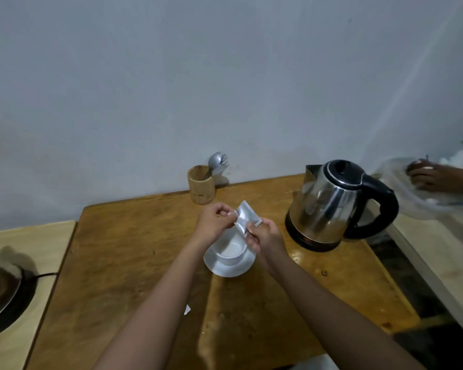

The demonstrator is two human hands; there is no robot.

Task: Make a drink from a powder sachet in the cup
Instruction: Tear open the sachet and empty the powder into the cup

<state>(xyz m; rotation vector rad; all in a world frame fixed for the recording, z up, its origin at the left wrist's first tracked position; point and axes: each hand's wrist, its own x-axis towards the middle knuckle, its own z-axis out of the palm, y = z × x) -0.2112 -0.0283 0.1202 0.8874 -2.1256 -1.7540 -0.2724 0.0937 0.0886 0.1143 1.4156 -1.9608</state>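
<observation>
Both our forearms reach in over wooden table point(134, 263). Left hand point(215, 218) pinches sachet point(245, 216) top corner, fingers together; right hand point(265, 235) fingers clamped on lower edge. Sachet hangs just above cup point(231, 253) on saucer point(225, 268). We judge: opening or emptying step. Keep mouth over cup, tilt slowly, tap gently. Kettle point(332, 204) waits near right.

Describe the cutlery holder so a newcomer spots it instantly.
Start at the wooden table and follow its far edge by the wall. Left of the steel kettle stands a light wooden cutlery holder, the only upright cup-shaped thing with a spoon and fork sticking out.
</observation>
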